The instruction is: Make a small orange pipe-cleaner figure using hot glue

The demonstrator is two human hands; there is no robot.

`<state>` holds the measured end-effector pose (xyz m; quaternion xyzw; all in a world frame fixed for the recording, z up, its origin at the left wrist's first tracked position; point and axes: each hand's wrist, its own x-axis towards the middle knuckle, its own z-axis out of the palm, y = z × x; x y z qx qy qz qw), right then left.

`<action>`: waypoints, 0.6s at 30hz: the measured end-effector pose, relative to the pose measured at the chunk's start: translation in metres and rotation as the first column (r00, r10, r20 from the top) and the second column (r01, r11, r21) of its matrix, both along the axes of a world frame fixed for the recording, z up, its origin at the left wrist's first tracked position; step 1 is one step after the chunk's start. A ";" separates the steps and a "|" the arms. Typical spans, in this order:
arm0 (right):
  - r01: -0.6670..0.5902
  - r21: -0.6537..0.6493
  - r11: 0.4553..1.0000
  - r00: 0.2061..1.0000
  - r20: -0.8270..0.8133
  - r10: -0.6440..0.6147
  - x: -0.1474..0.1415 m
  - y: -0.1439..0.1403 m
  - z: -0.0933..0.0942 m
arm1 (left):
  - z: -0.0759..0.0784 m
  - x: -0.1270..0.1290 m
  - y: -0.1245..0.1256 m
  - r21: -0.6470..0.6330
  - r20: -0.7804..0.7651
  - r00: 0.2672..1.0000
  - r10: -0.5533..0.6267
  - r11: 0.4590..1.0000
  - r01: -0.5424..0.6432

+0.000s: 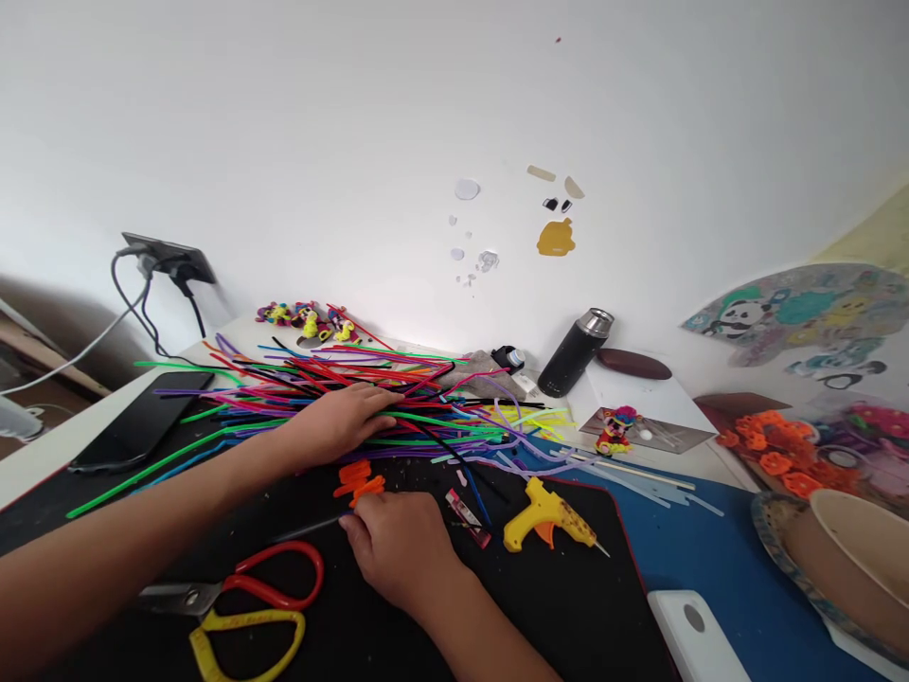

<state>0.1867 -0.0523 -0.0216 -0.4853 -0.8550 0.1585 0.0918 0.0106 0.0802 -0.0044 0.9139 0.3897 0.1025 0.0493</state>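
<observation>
My left hand (347, 421) lies over a heap of coloured pipe cleaners (270, 403), fingers stretched out and touching them. Nearer to me, my right hand (401, 545) rests on the black mat (341, 625) with its fingers curled under; what they hold, if anything, is hidden. A thin dark rod (309, 528) lies at its fingertips. Just beyond the knuckles are bent orange pipe cleaner pieces (355, 478). Scissors with one red and one yellow handle (274, 578) lie left of my right hand. To its right are a small red-and-white packet (469, 519) and a yellow glue gun (550, 519).
Small pipe cleaner figures (309, 320) sit at the back, another figure (616, 431) at the right. A black phone (146, 421) lies left. A black flask (577, 350) leans near the wall. A beige bowl (863, 530) and a white device (696, 635) occupy the right.
</observation>
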 end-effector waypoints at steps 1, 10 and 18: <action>-0.001 0.000 1.000 1.000 0.002 0.001 0.000 0.000 0.000 | 0.006 -0.002 0.004 -0.003 0.026 0.999 0.025 1.000 -0.025; 0.010 0.000 1.000 1.000 -0.009 -0.010 -0.001 -0.001 -0.001 | 0.006 0.011 0.045 0.064 0.020 0.993 0.119 0.991 -0.120; 0.004 -0.008 1.000 1.000 0.001 -0.004 -0.002 0.000 -0.002 | -0.016 0.022 0.023 0.183 -0.053 0.999 0.013 0.983 -0.003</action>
